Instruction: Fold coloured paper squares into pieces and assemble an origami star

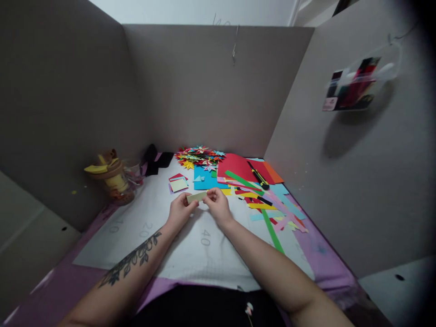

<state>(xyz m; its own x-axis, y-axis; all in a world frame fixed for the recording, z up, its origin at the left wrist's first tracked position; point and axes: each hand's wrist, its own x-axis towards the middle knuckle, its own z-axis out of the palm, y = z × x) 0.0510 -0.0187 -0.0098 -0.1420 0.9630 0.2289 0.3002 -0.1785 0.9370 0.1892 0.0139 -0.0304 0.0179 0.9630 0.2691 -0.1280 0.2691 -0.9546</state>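
Observation:
Between both hands, a small pale yellow-green folded piece of paper [196, 197] is held above the white sheet. My left hand [180, 211] pinches its left end, and my right hand [219, 207] pinches the right end. Just beyond the left hand lies a small stack of square papers [179, 184], pale yellow on top. Behind the hands are a blue sheet [204, 182] and a heap of colourful folded paper stars [199, 156]. The fingertips partly hide the ends of the held paper.
To the right lie red paper [235, 165], a yellow-black utility knife [258, 175] and scattered paper strips [272, 231]. A lidded cup [114, 181] and a clear cup [133, 171] stand at left. Grey panels [211, 91] enclose the table; a plastic holder [354, 91] hangs on the right one.

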